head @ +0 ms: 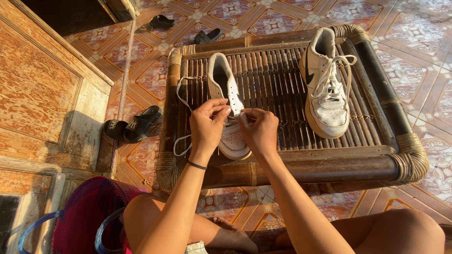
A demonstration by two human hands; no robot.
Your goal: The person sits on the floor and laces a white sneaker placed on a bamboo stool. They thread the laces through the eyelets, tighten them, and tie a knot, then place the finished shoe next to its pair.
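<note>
A low bamboo table point(282, 164) is seen from above, and everything else is placed against it. On its slatted top, toward the near left part, a white sneaker point(226, 94) is laid with its toe pointing at the person, so that the eyelets can be reached by both hands. The left hand point(207, 124) is closed in a pinch on the white lace point(181, 106), whose loose length is trailed in a loop over the table's left rail. The right hand point(259, 129) is curled over the shoe's forepart; something thin appears to be gripped between its fingertips, probably the other end of the lace, though this is hidden by the knuckles. On the table's far right part a second white sneaker point(327, 84) is set down, already laced, out of the way of the hands. On the patterned tiles left of the table a pair of dark sandals point(134, 124) is left, and beyond its far edge another dark pair point(188, 28) is seen. Below the table's near left corner a red woven basket point(87, 216) is stood.
</note>
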